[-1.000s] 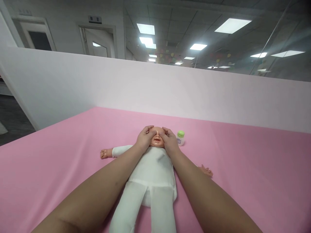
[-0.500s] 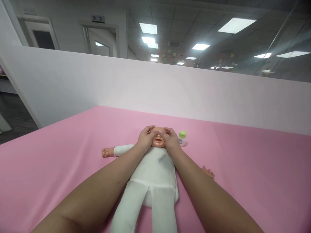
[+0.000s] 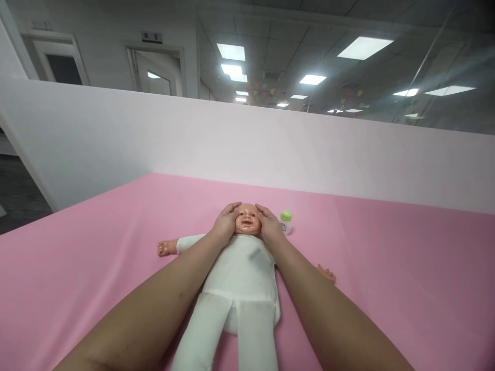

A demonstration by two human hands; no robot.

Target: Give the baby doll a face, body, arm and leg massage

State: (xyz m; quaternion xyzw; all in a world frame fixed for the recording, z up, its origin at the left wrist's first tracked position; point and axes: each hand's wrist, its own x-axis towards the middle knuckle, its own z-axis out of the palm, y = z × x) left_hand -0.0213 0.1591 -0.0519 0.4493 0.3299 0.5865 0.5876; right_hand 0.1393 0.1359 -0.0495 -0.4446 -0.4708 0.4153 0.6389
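Observation:
A baby doll (image 3: 247, 273) with a smooth hard head and a white cloth body lies on its back on the pink surface (image 3: 77, 268). My left hand (image 3: 226, 222) cups the left side of its head, fingers curved along it. On the opposite side my right hand (image 3: 270, 224) does the same. Both thumbs rest by the temples, and the doll's eyes and mouth show between them. Where my fingertips end behind the head is partly hidden. Just right of my right hand stands a small bottle (image 3: 286, 222) with a green cap.
A white partition wall (image 3: 247, 144) rises behind the pink surface and runs along its left side. The doll's hand (image 3: 167, 248) sticks out at the left, and its other hand (image 3: 327, 273) shows past my right forearm. Beyond the wall are doors and ceiling lights.
My thumbs have moved outward from the middle of the doll's face to its temples, uncovering the eyes. Both hands stay at the head. The whole view has shifted slightly.

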